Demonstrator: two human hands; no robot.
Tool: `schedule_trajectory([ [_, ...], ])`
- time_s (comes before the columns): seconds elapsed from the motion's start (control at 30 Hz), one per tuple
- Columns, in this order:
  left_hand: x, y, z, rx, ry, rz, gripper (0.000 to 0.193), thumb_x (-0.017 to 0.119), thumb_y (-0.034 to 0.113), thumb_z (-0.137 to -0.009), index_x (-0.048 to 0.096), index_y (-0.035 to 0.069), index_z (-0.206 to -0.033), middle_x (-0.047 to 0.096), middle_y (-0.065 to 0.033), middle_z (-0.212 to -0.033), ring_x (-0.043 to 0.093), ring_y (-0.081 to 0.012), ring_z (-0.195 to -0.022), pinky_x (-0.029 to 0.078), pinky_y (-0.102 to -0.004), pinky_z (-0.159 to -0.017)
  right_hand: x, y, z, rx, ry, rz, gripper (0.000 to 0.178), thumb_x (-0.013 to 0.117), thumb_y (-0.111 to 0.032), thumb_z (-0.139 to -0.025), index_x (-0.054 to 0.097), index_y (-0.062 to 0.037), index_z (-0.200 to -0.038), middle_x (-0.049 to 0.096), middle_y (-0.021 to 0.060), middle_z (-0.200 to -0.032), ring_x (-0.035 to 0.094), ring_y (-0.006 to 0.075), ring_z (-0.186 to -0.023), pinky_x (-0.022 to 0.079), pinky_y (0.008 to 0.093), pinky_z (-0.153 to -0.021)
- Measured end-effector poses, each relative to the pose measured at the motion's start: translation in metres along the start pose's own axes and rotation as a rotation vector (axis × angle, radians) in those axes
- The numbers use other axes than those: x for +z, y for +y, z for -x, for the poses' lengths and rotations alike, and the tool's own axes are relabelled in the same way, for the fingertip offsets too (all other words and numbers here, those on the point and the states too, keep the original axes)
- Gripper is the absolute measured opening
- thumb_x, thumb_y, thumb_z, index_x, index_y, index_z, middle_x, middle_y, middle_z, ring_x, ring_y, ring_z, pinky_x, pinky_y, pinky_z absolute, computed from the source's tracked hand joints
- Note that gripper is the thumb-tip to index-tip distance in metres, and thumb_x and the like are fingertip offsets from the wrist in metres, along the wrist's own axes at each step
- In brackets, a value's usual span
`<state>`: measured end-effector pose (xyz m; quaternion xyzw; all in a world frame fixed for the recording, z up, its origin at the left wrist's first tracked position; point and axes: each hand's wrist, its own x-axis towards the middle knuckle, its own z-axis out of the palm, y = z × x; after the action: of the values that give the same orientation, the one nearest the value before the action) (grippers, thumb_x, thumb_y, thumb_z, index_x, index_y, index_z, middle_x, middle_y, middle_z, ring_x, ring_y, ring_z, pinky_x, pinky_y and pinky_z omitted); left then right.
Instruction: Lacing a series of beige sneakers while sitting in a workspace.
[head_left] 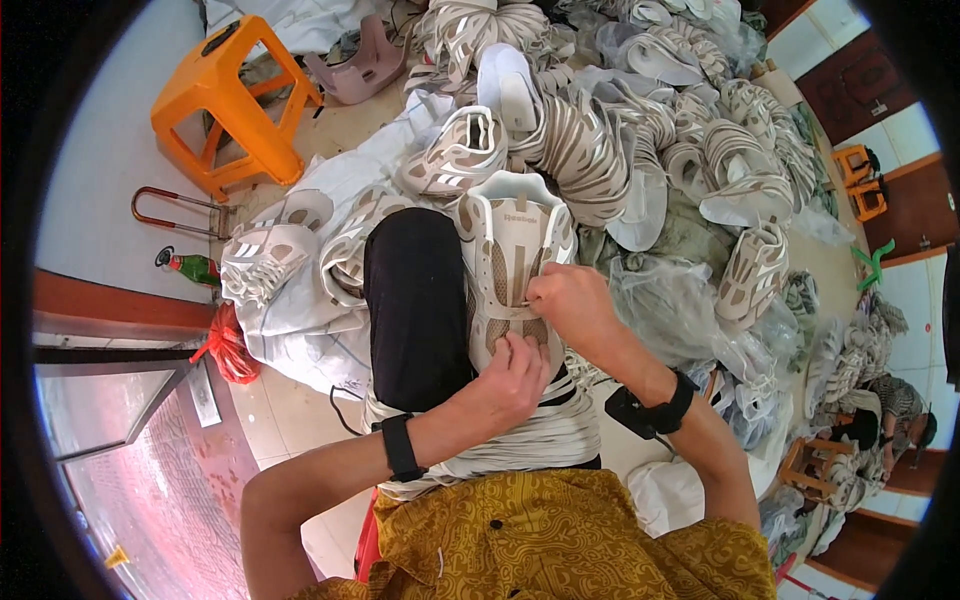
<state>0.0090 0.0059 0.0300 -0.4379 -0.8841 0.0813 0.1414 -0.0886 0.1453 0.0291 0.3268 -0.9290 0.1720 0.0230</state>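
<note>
A beige and white sneaker upper (516,236) rests on my lap beside my black-clad left knee, its opening away from me. Across its tongue runs a pale flat shoelace (507,312). My right hand (578,306) pinches at this lace by the right row of eyelets. Lower down, my left hand (517,378) has its fingers curled against the upper's toe part, just below the lace. What lies under those fingertips is hidden. A thick bundle of pale laces (480,450) lies across my lap under my wrists.
Stacks of nested sneaker uppers (585,150) fill the floor ahead and right, amid clear plastic bags (660,305). At left are single sneaker uppers (270,250) on white sheeting, an orange stool (225,105), a green bottle (195,267) and a red bag (232,350). Another person (905,425) sits far right.
</note>
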Motion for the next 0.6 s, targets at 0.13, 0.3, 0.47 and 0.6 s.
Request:
schedule_trajectory([
  [0.13,0.003,0.001,0.001,-0.010,0.002,0.006,0.038,0.047,0.014,-0.073,0.052,-0.012,-0.099,0.055,-0.0232,-0.092,0.050,-0.0342,-0.085,0.042,-0.0379,-0.075,0.002,-0.010,-0.005,0.009,-0.114,0.143,0.003,0.057,-0.008,-0.061,0.059,-0.0061,-0.060,0.057,0.0103,-0.064,0.058,0.0286,-0.058,0.047,0.0353,-0.054],
  [0.3,0.001,0.001,-0.001,-0.015,0.011,0.016,0.038,0.047,0.015,-0.072,0.052,-0.012,-0.098,0.055,-0.0236,-0.091,0.050,-0.0342,-0.084,0.042,-0.0371,-0.074,0.008,0.004,-0.011,-0.109,-0.099,-0.043,0.004,0.056,-0.007,-0.060,0.057,-0.0039,-0.058,0.056,0.0116,-0.061,0.058,0.0281,-0.057,0.047,0.0355,-0.052],
  [0.47,0.000,0.001,0.003,-0.034,-0.012,0.033,0.039,0.047,0.015,-0.072,0.052,-0.013,-0.099,0.054,-0.0248,-0.092,0.049,-0.0346,-0.085,0.043,-0.0364,-0.074,0.014,0.002,-0.011,-0.142,-0.057,-0.243,0.005,0.059,-0.006,-0.058,0.054,-0.0050,-0.059,0.054,0.0060,-0.060,0.056,0.0241,-0.056,0.046,0.0330,-0.052],
  [0.6,-0.003,-0.006,0.004,0.013,-0.043,0.073,0.040,0.048,0.014,-0.071,0.051,-0.013,-0.100,0.054,-0.0239,-0.094,0.049,-0.0343,-0.087,0.043,-0.0360,-0.077,0.011,0.000,-0.001,-0.108,0.015,-0.248,0.002,0.057,-0.007,-0.061,0.056,-0.0054,-0.062,0.054,0.0082,-0.062,0.057,0.0257,-0.059,0.046,0.0348,-0.052],
])
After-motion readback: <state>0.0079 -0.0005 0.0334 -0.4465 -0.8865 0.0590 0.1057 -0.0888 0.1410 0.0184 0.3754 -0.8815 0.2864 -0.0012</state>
